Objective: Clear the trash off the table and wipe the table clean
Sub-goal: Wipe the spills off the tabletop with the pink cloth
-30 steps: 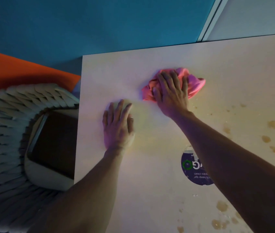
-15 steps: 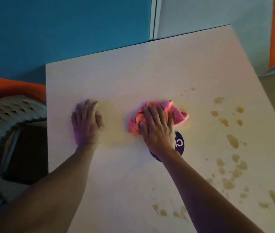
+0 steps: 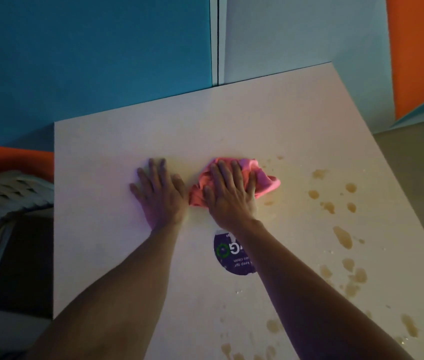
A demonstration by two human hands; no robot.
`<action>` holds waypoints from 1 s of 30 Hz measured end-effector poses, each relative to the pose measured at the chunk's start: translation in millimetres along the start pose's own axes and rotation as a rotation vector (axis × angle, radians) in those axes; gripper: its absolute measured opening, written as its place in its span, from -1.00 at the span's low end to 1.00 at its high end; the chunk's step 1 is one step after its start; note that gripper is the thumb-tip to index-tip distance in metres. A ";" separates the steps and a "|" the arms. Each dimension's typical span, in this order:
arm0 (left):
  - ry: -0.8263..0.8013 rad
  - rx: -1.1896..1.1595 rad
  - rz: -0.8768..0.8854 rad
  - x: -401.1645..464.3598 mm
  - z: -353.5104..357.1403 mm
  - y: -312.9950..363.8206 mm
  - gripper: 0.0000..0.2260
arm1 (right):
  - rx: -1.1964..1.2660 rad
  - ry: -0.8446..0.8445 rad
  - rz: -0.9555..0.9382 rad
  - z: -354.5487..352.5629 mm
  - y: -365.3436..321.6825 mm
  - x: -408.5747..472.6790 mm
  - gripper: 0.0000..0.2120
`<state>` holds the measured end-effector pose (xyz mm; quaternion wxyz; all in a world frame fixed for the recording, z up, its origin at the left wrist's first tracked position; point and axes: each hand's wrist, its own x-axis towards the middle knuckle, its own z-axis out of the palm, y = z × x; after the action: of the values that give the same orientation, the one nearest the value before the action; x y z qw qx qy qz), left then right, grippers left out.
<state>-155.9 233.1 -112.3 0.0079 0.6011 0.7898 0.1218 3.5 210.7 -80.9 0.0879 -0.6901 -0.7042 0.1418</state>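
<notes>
A crumpled pink cloth (image 3: 266,178) lies on the white square table (image 3: 117,141) near its middle. My right hand (image 3: 229,196) presses flat on top of the cloth, fingers spread, covering most of it. Just to its left, my left hand (image 3: 160,196) rests palm down on the bare tabletop, holding nothing. Brown spill drops (image 3: 343,237) are scattered over the right side and near edge of the table. A round purple sticker (image 3: 227,258) sits under my right forearm.
A woven chair with a dark seat (image 3: 21,261) stands at the table's left edge. Blue (image 3: 88,61) and pale wall panels run behind the table, with orange panels at far right and far left. Grey floor shows to the right.
My right hand has slid the pink cloth across the tabletop, from the far area toward the middle. The left hand stays flat on the table. The view has shifted, showing more of the spill.
</notes>
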 end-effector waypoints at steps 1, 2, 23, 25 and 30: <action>0.018 -0.001 0.000 -0.2 1.2 -0.2 -0.53 | -0.005 0.006 0.002 -1.8 2.5 12.6 -0.42; 0.028 -0.011 -0.012 0.7 1.6 1.6 -0.52 | -0.010 0.019 0.003 -3.7 5.4 25.5 -0.40; 0.090 -0.001 -0.018 0.7 -5.5 1.4 -0.55 | -0.052 0.089 -0.053 -18.9 76.8 35.3 -0.43; 0.106 0.000 -0.015 0.1 -3.7 1.7 -0.55 | -0.068 0.110 -0.002 -18.7 89.8 21.8 -0.44; 0.109 -0.016 -0.016 2.0 -1.0 -1.2 -0.56 | -0.051 0.140 0.166 -18.6 100.1 -8.4 -0.45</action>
<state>-157.8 234.6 -111.3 -0.0294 0.5870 0.7930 0.1603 104.5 204.5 -94.8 0.1072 -0.7563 -0.6401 0.0819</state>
